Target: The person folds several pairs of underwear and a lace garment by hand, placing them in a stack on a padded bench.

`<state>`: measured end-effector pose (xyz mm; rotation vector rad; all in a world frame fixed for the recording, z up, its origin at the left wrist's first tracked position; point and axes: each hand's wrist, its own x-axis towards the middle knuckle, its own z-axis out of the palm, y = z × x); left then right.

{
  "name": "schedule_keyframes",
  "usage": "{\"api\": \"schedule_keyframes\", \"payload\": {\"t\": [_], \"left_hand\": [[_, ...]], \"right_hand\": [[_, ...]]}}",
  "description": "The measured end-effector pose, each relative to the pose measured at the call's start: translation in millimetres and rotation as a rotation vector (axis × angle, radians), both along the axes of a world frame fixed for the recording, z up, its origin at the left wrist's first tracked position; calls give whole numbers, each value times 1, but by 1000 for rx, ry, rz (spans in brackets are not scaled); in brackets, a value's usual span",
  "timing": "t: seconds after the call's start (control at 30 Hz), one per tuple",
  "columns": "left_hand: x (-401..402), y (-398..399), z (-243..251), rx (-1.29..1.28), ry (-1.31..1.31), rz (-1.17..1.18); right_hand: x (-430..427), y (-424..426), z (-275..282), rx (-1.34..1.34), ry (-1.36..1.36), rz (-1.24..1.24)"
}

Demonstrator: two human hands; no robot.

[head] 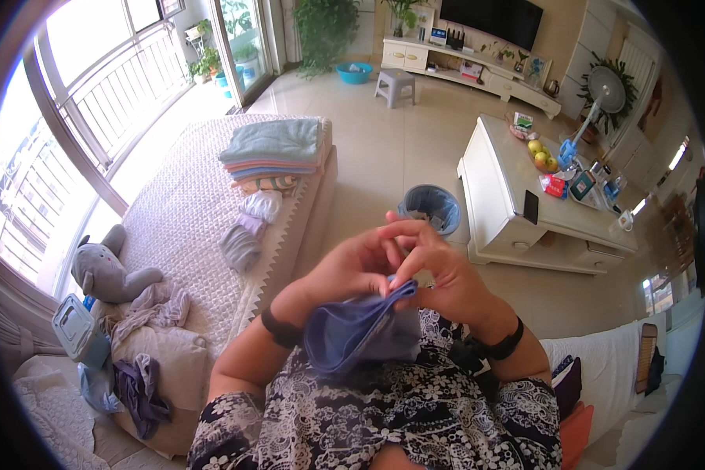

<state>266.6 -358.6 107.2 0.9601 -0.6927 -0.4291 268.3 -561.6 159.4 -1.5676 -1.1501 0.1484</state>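
A blue-purple cloth garment hangs bunched from my fingers in front of my chest. My left hand pinches its upper edge between thumb and fingers. Close against it, my right hand grips the same edge near a folded corner. The garment's lower part is slightly blurred, so its exact kind is unclear. Left of my hands, a rolled grey cloth, a lilac folded cloth and a white rolled cloth lie in a row on the quilted sofa cover.
Beyond them sits a stack of folded towels. A grey plush toy, a lidded plastic box and a crumpled purple garment are at left. A lined trash bin stands ahead, beside a white coffee table holding a phone.
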Motion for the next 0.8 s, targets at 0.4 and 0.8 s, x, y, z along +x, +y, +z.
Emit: {"api": "schedule_keyframes", "payload": {"t": [0.4, 0.8], "left_hand": [[-22, 37, -14, 720, -779, 491], [-4, 38, -12, 882, -627, 795]], "right_hand": [[19, -32, -9, 77, 70, -214], [59, -71, -75, 29, 315, -458]]}}
